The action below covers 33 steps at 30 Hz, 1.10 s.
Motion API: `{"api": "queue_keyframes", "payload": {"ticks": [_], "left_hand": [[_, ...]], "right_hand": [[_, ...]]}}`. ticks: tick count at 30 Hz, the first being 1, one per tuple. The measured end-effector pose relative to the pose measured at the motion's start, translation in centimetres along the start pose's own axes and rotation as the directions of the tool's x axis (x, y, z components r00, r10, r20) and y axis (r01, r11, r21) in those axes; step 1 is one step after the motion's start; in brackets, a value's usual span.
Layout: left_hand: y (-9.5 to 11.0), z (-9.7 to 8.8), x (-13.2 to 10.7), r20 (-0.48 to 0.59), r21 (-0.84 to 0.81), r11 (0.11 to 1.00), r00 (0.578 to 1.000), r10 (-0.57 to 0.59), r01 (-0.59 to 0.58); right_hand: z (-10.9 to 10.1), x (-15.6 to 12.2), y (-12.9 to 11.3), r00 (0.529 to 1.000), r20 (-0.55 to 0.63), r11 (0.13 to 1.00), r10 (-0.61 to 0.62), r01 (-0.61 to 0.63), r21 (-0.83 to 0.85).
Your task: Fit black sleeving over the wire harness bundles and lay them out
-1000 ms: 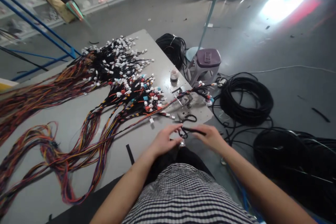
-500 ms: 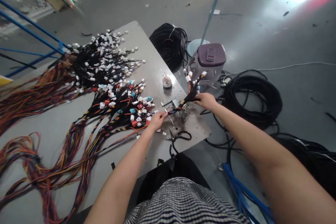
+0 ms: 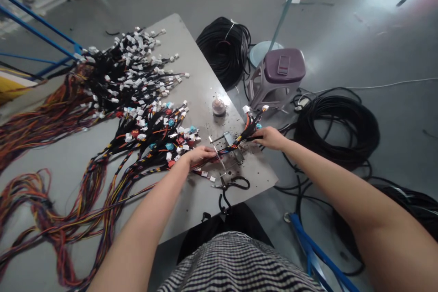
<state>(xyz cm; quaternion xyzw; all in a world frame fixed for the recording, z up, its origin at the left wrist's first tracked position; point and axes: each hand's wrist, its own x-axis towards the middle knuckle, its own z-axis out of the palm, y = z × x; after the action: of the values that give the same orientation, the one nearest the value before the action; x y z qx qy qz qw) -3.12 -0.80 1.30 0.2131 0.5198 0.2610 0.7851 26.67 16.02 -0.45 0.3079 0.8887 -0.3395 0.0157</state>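
dull, even grey light covers the scene. beyond the stool (image 3: pixel 285 66) to its right, white glare with a reddish fringe burns on the floor (image 3: pixel 342 45); left of it, a sheen whitens the tabletop (image 3: pixel 191 50). below-left of it, the wire bundle (image 3: pixel 232 147) looks soft. below-right, wide-angle distortion swells the right arm (image 3: pixel 386 232).

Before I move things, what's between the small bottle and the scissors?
The head view shows the wire bundle, held by the left hand, crossing between the small bottle and the scissors, with a metal fixture and thin pale rod there.
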Motion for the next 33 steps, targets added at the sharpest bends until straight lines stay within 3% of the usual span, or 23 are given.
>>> {"api": "queue_keyframes", "payload": {"ticks": [4,9,14,17,21,26,29,33], "left_hand": [[0.8,-0.2,0.6,0.089,-0.021,0.997,0.993,-0.075,0.077],[1.2,-0.4,1.2,0.174,0.019,0.994,0.978,-0.110,0.109],[0.8,-0.2,0.9,0.170,-0.066,0.984,0.973,-0.153,0.167],[0.6,-0.2,0.9,0.112,-0.049,0.992,0.988,-0.111,0.117],[0.7,-0.4,1.1,0.057,0.011,0.991,0.989,-0.137,0.137],[1.2,-0.3,1.1,0.114,0.025,0.995,0.988,-0.104,0.102],[1.1,-0.1,1.0,0.116,0.021,0.994,0.987,-0.110,0.108],[0.9,0.1,0.9,0.115,-0.029,0.994,0.988,-0.103,0.107]], "right_hand": [[0.5,0.1,0.5,0.999,-0.050,0.995,-0.019,0.024,0.094],[-0.1,-0.9,1.1,0.999,-0.016,0.995,-0.047,0.048,0.089],[-0.8,-1.1,1.4,0.998,-0.050,0.980,-0.050,0.058,0.189],[-1.1,-0.7,1.4,0.998,-0.036,0.983,-0.044,0.049,0.174],[-0.8,0.1,-0.4,0.999,0.000,0.997,-0.034,0.034,0.072],[1.3,1.5,-5.1,0.986,0.019,0.983,-0.164,0.165,-0.087],[2.8,2.6,-7.3,0.969,0.122,0.960,-0.215,0.232,-0.158],[2.8,2.9,-7.5,0.956,0.233,0.950,-0.180,0.230,-0.209]]}}
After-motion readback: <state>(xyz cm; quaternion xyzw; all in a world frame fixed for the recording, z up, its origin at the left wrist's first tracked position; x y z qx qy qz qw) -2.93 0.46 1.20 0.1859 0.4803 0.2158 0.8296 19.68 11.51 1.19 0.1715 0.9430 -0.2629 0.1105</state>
